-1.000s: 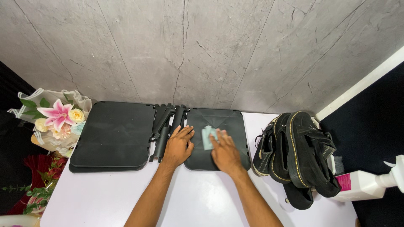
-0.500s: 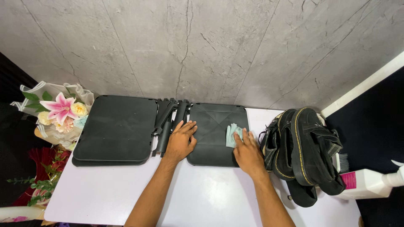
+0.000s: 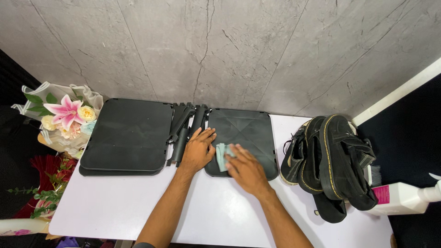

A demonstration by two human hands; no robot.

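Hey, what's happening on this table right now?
A person presses a pale green cloth onto a flat black plastic panel with the right hand, while the left hand rests flat on the panel's left edge. A larger black panel lies to the left, dark shoes to the right.

two bare forearms, left hand [image 3: 198,150] and right hand [image 3: 245,168] ungloved, seemingly without rings or sleeves
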